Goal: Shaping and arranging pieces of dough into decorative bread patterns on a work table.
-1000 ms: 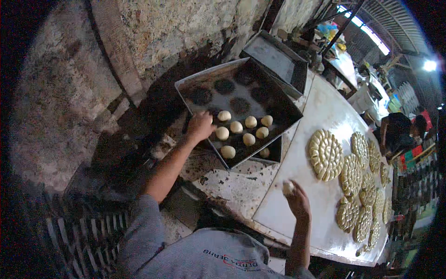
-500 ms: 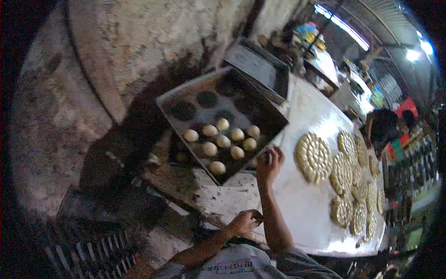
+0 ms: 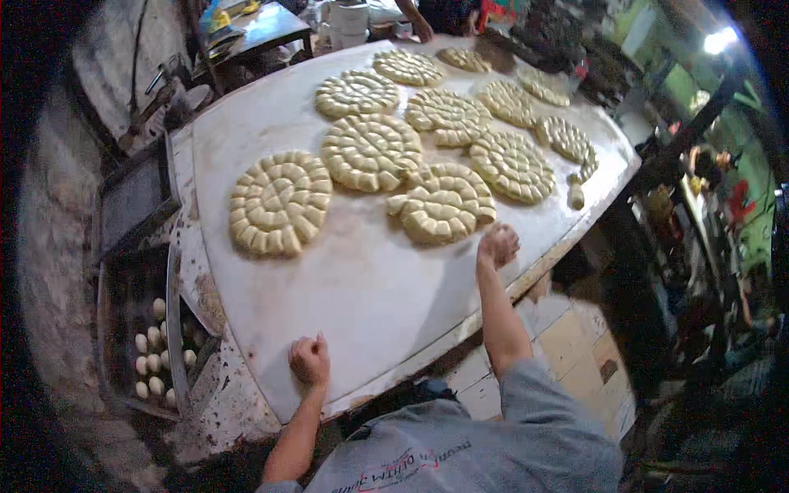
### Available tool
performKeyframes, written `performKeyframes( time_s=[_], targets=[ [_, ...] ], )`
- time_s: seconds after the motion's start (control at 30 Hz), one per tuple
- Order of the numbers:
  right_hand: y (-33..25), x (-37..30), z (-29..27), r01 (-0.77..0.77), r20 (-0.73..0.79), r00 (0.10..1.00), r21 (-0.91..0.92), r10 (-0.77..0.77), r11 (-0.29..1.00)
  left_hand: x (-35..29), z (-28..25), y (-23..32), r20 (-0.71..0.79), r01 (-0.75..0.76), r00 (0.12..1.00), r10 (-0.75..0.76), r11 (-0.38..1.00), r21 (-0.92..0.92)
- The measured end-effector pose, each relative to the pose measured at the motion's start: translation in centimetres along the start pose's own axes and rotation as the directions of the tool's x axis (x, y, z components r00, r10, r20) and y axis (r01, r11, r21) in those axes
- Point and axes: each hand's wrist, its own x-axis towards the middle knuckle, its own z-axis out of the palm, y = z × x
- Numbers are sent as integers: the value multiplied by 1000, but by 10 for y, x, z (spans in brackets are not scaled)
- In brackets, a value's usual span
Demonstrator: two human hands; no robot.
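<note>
My right hand (image 3: 498, 245) is curled closed at the near right edge of a coil of cut dough pieces (image 3: 444, 205). What it holds, if anything, is hidden by its fingers. My left hand (image 3: 310, 360) hovers loosely fisted near the table's front left, with nothing showing in it. Several more round coils of pale dough pieces, among them a large one (image 3: 280, 204) at the left and another (image 3: 371, 152) behind, lie on the white tabletop (image 3: 362, 287). At the far right, a coil (image 3: 567, 140) trails down to a loose end piece (image 3: 577, 195).
Left of the table stands a dark metal tray (image 3: 174, 329) with several dough balls (image 3: 154, 364) in it. An empty-looking dark tray (image 3: 136, 201) sits behind it. Another person's hand (image 3: 423, 31) shows at the far edge, beside white buckets (image 3: 349, 20).
My view has swung right, from the tray of dough balls to the table of coils. My right hand has left the tray's edge for a coil; my left hand is now over the table.
</note>
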Motion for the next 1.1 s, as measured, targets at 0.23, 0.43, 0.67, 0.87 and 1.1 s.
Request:
performKeyframes(
  time_s=[0.23,0.43,0.67,0.87,1.1],
  targets=[
    [-18,56,40,432,278,851,113,-446,895,8,34,34,-66,25,998,-15,987,158],
    [28,45,4,-295,589,787,623,-185,725,10,42,71,-17,64,998,-62,984,168],
    [-8,-124,-104,-766,897,390,441,-208,467,16,70,148,700,717,685,-200,14,-697],
    [-32,-147,-104,-618,782,399,615,-478,490,22,24,122,481,511,857,-184,408,-757],
    [-39,-145,-109,-539,668,566,743,-483,396,-25,-52,-25,347,333,926,-147,749,-572]
  ],
)
